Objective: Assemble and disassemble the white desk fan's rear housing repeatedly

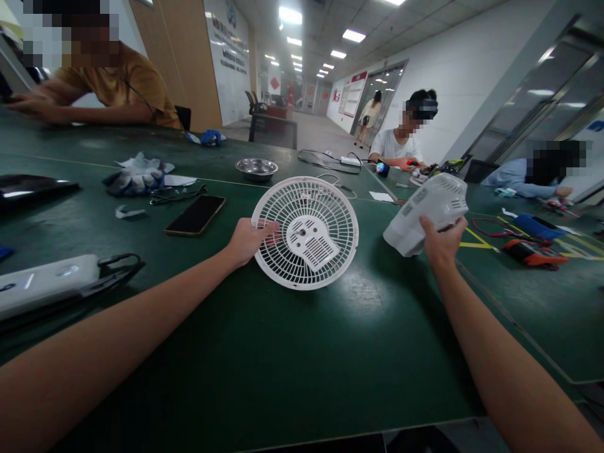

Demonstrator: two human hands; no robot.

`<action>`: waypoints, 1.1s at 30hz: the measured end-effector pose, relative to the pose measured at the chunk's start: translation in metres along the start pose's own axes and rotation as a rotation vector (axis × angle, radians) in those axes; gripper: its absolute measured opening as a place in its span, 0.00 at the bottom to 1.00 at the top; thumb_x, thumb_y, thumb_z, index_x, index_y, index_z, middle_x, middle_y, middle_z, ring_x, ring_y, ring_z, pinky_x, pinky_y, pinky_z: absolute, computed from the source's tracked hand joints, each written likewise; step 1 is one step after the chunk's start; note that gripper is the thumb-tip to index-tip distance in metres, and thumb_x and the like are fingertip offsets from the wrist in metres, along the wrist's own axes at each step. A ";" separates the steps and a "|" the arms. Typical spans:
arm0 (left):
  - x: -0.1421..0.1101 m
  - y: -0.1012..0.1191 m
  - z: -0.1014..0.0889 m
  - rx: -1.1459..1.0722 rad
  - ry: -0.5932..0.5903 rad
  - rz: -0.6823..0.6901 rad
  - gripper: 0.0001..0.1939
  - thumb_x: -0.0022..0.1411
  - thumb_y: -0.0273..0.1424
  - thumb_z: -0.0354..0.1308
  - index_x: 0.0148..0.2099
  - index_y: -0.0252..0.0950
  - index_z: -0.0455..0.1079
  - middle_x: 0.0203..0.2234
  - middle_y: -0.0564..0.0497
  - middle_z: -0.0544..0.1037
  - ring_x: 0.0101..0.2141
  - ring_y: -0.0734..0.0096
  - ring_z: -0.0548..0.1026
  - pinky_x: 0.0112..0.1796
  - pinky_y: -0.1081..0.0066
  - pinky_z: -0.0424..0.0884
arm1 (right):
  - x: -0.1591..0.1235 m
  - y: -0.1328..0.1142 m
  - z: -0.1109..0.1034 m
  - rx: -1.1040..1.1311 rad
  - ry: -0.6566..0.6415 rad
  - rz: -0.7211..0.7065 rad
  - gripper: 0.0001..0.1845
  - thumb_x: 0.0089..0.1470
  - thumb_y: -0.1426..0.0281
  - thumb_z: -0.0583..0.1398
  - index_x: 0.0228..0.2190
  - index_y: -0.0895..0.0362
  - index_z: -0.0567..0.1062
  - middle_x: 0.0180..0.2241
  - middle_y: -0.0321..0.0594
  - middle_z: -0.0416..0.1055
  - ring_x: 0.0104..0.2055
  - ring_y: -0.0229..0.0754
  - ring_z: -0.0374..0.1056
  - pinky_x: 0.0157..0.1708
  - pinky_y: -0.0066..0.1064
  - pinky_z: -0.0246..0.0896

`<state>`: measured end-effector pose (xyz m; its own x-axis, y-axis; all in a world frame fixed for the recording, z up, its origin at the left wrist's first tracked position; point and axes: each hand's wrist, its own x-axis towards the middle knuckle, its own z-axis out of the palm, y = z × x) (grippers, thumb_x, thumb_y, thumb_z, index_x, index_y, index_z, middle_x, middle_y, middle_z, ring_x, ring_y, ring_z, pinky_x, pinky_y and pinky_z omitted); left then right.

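My left hand grips the left rim of a round white fan grille, thumb over its ribs. The grille is tilted above the green table, with a slotted plate at its middle. Over to the right, my right hand is closed round a white plastic fan housing, which has vent slots at its upper right end. The housing is held tilted, apart from the grille. Behind the grille lies a thin cable, partly hidden by it.
A phone, white-and-blue gloves and a white device lie to the left. A metal bowl stands behind the grille. At right lies an orange multimeter. Several people sit around the green table.
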<state>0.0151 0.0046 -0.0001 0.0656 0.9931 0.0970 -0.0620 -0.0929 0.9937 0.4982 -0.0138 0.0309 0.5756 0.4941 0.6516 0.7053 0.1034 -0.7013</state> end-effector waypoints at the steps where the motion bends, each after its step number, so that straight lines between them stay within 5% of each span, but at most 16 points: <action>1: 0.000 0.001 0.000 -0.002 0.001 -0.001 0.10 0.59 0.32 0.70 0.40 0.31 0.79 0.32 0.43 0.84 0.31 0.62 0.82 0.35 0.62 0.80 | 0.000 -0.002 0.000 0.026 0.012 -0.007 0.40 0.50 0.58 0.68 0.59 0.58 0.60 0.57 0.56 0.73 0.53 0.49 0.74 0.53 0.41 0.68; 6: -0.002 0.002 -0.001 -0.012 -0.002 -0.005 0.12 0.59 0.34 0.71 0.39 0.31 0.79 0.32 0.43 0.84 0.32 0.61 0.82 0.35 0.61 0.80 | 0.001 -0.013 -0.001 0.079 0.060 -0.028 0.31 0.53 0.63 0.67 0.55 0.57 0.66 0.55 0.54 0.73 0.53 0.50 0.72 0.55 0.43 0.65; 11: -0.002 0.002 -0.002 -0.003 -0.020 0.005 0.12 0.60 0.34 0.70 0.40 0.30 0.79 0.32 0.43 0.83 0.31 0.62 0.82 0.34 0.62 0.80 | 0.003 -0.013 -0.002 0.191 0.026 -0.084 0.39 0.50 0.68 0.66 0.60 0.55 0.58 0.61 0.55 0.68 0.54 0.48 0.72 0.53 0.41 0.67; 16: -0.005 0.007 0.000 -0.001 -0.031 -0.004 0.10 0.61 0.33 0.69 0.41 0.30 0.79 0.33 0.43 0.83 0.33 0.62 0.82 0.36 0.61 0.81 | -0.004 -0.031 -0.009 0.067 0.150 -0.310 0.43 0.48 0.64 0.70 0.61 0.56 0.59 0.63 0.59 0.63 0.65 0.54 0.62 0.63 0.45 0.57; 18: -0.006 0.009 0.001 0.008 -0.016 -0.010 0.10 0.61 0.33 0.69 0.40 0.30 0.79 0.33 0.43 0.83 0.32 0.62 0.82 0.36 0.61 0.80 | -0.015 -0.046 -0.008 0.096 0.151 -0.348 0.44 0.47 0.61 0.70 0.61 0.56 0.60 0.62 0.59 0.64 0.63 0.55 0.64 0.58 0.46 0.62; 20: -0.006 0.010 0.002 0.020 -0.011 -0.013 0.10 0.61 0.33 0.70 0.40 0.31 0.79 0.32 0.43 0.83 0.32 0.61 0.82 0.36 0.61 0.80 | -0.032 -0.061 0.000 0.157 0.059 -0.287 0.43 0.45 0.57 0.69 0.59 0.57 0.62 0.58 0.56 0.68 0.55 0.55 0.70 0.50 0.46 0.68; 23: -0.006 0.010 0.003 0.004 -0.016 -0.015 0.10 0.60 0.33 0.70 0.40 0.31 0.79 0.33 0.44 0.84 0.33 0.61 0.82 0.37 0.62 0.80 | -0.065 -0.079 0.019 0.133 -0.259 -0.131 0.40 0.44 0.51 0.69 0.54 0.57 0.67 0.49 0.50 0.75 0.46 0.53 0.73 0.46 0.48 0.70; 29: -0.004 0.008 0.003 0.029 0.016 -0.003 0.08 0.61 0.31 0.69 0.39 0.31 0.79 0.31 0.45 0.84 0.31 0.63 0.82 0.35 0.63 0.80 | -0.104 -0.085 0.054 -0.098 -0.639 0.001 0.41 0.48 0.45 0.66 0.54 0.59 0.68 0.49 0.57 0.77 0.47 0.57 0.75 0.52 0.51 0.68; 33: -0.005 0.008 0.001 0.079 0.009 0.068 0.09 0.62 0.34 0.68 0.38 0.31 0.80 0.29 0.46 0.83 0.30 0.63 0.81 0.34 0.64 0.80 | -0.104 -0.085 0.057 -0.253 -0.705 -0.057 0.43 0.50 0.46 0.65 0.57 0.62 0.68 0.54 0.62 0.74 0.55 0.64 0.71 0.56 0.58 0.64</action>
<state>0.0155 -0.0011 0.0071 0.0553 0.9848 0.1646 0.0125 -0.1655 0.9861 0.3551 -0.0243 0.0061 0.1936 0.9387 0.2853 0.8484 -0.0142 -0.5292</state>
